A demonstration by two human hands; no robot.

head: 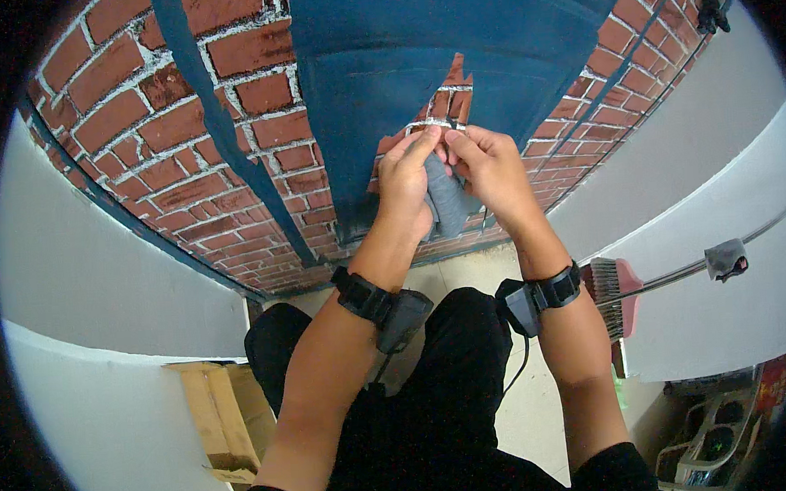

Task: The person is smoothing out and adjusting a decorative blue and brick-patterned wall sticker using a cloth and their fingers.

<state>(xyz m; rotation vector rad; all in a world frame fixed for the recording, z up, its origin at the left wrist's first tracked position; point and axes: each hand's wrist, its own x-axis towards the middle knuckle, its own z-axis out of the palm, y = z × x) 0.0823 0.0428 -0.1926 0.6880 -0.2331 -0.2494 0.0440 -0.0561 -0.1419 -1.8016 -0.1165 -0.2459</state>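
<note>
A blue panelled door stands in front of me, with a torn, pointed patch of brick-patterned film across its middle. My left hand pinches the lower edge of this patch between thumb and fingers. Close beside it, my right hand pinches the same edge, the two thumbs nearly meeting. Between the palms hangs a soft-looking grey piece; whether it is cloth or the back of the film I cannot tell. The fingertips partly hide where the film is gripped.
Brick-patterned film covers the surface left of the door, with a torn blue strip through it. A pink broom leans at the right wall. An open cardboard box stands low left; metal-framed items sit low right.
</note>
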